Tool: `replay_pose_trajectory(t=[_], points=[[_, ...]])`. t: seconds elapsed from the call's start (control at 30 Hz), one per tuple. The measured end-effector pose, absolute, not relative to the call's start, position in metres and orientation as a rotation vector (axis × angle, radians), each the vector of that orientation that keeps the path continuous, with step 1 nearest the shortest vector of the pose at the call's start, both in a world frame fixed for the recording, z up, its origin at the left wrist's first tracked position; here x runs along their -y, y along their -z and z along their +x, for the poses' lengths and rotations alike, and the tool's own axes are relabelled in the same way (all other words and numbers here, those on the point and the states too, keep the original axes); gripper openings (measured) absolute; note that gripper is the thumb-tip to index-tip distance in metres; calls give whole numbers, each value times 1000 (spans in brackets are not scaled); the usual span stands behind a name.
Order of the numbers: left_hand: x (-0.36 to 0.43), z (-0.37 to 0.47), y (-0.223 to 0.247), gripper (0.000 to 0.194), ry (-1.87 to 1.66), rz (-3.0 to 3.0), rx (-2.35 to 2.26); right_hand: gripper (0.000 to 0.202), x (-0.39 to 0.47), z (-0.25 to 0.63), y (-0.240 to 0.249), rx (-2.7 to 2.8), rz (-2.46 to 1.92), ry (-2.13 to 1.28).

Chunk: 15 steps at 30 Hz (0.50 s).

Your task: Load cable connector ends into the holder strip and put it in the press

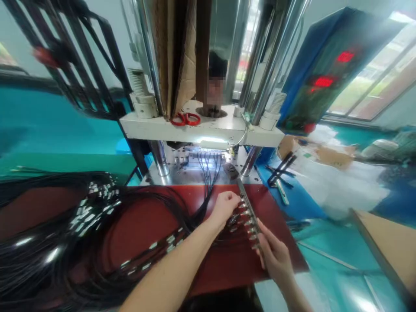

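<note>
Factory bench scene: red mat point(156, 229) on the counter, with a press point(201, 125) standing right behind the mat. Landmark = mat. A metal strip point(248, 212) carrying a row of small plugs lies across the mat's right part, running diagonally from the press base toward the person. Left hand point(224, 208) sits at the strip's far end, fingers curled closed on a plug at the row's top. Right hand point(274, 255) is at the strip's near end, fingers wrapped round the bar; the grip looks firm, but the fingertips are hidden. Black cables point(65, 242) heap over the mat's left half, white tags showing, and fan toward the strip.

To do this well, I'd judge: steady the strip with the right hand, work one plug at a time down the row, pull straight, don't yank the cable, keep loose cables off the row.

Behind the mat, red scissors point(186, 118) rest on the press's white plate. Right of the mat: teal counter point(338, 277), hand tools point(279, 173), white bags point(338, 182), cardboard. Farther right, a blue control box point(328, 65) with red readouts, then windows. Motion blur throughout.
</note>
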<state>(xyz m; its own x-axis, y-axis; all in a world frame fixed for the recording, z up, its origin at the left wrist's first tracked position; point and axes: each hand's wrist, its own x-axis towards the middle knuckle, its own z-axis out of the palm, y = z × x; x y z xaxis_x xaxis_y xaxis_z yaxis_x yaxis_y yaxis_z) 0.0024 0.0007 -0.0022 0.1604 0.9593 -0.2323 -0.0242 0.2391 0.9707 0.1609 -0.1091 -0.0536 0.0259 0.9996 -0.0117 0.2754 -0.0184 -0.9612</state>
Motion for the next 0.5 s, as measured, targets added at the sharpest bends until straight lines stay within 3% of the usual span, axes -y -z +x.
replay_pose_trajectory(t=[0.33,0.5], points=[[-10,-6,18,20,-871,1691,-1222,72,117,173,16,1478,-1686,-1094],[-28,-29,10,30,-1115,1558,-1369,54,111,172,4,2110,-2079,-670]])
